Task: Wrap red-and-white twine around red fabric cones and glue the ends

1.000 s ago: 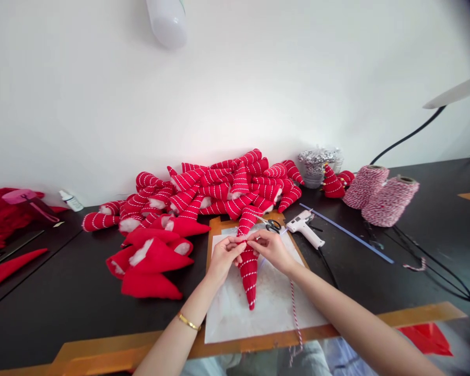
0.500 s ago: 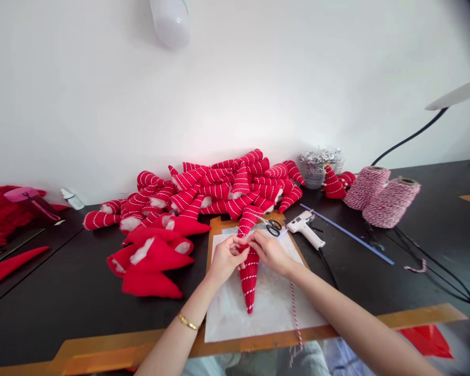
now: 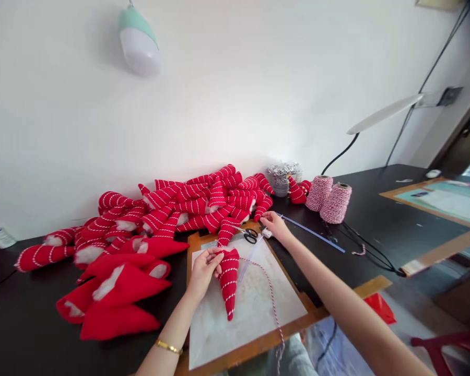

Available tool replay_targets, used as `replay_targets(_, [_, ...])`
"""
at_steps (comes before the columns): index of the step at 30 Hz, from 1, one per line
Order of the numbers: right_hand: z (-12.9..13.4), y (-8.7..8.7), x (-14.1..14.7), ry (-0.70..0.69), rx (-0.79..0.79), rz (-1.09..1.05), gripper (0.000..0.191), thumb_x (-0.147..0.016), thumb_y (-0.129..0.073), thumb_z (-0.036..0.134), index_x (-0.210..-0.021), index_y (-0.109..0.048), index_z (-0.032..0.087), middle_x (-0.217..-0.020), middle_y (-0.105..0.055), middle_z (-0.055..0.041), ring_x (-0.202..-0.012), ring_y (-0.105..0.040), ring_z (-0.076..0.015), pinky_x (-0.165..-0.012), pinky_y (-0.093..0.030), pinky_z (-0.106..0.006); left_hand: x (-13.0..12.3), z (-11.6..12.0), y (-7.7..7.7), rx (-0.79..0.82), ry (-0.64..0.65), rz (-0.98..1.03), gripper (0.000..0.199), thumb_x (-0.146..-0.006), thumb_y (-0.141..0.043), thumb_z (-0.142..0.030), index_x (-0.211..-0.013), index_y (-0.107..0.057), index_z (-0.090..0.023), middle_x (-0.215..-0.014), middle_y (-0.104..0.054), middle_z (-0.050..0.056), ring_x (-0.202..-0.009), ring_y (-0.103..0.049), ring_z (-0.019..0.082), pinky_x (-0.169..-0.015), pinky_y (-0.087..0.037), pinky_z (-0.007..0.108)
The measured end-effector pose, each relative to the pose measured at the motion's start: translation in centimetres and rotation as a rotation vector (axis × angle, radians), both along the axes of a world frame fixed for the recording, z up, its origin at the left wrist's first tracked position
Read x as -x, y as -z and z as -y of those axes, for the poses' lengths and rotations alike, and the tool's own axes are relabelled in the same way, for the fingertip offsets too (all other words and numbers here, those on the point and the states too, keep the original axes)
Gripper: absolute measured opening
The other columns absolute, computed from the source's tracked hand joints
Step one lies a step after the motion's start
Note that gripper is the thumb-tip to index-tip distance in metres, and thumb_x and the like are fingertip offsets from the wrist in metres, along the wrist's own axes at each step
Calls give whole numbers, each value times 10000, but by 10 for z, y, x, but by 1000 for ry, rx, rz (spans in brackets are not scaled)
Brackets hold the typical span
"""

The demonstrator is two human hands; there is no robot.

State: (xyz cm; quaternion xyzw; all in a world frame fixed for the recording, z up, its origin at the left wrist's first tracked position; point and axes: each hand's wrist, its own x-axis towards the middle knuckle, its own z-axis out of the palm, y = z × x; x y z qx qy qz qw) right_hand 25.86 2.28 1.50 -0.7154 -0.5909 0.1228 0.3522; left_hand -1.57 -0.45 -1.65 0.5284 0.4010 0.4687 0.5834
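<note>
In the head view, a red knit cone with white stitched stripes (image 3: 229, 282) lies point toward me on a white sheet (image 3: 258, 308). My left hand (image 3: 206, 269) pinches its wide end at the left side. A red-and-white twine (image 3: 272, 292) runs from the cone's wide end across the sheet and over the table's front edge. My right hand (image 3: 276, 228) is closed over the white glue gun (image 3: 267, 233), hiding most of it. Just left of it lie black-handled scissors (image 3: 251, 236).
Striped stuffed cones (image 3: 191, 201) are piled along the wall, with plain red ones (image 3: 121, 292) at left. Twine spools (image 3: 336, 203), a tub of silver trim (image 3: 284, 177) and a small decorated cone (image 3: 296, 190) stand behind. A bluish strip (image 3: 313, 233) and black cables (image 3: 372, 251) lie right.
My right hand has left the cone and reached forward right onto the glue gun. My left hand still holds the cone. The twine now shows trailing from the cone, and the view has swung right.
</note>
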Motion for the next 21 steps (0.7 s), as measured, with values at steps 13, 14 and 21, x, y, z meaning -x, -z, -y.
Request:
replay_targets(13, [23, -1, -25, 119, 320, 559, 344, -881, -596, 172, -1184, -675, 31, -1254, -628, -273, -1213, -583, -362, -984, -439, -412, 0, -2, 0, 59, 3, 175, 605, -503, -931, -504, -881, -635, -137, -536, -564, -76, -387, -391, 32, -394, -213, 183])
replay_targets(14, [24, -7, -27, 144, 292, 582, 361, -897, -573, 171, -1212, -654, 16, -1274, -611, -281, -1228, -569, -365, -999, -428, -420, 1, -2, 0, 57, 5, 176, 602, -507, -931, -502, -882, -634, -137, -537, -564, -76, -387, -390, 31, -394, -211, 183])
replay_targets(21, [33, -63, -82, 308, 180, 629, 371, -926, -514, 161, -1213, -587, -63, -1247, -582, -371, -1202, -578, -424, -959, -462, -507, 0, -3, 1, 62, 24, 172, 596, -510, -931, -499, -879, -635, -136, -506, -564, -75, -371, -399, 40, -389, -209, 186])
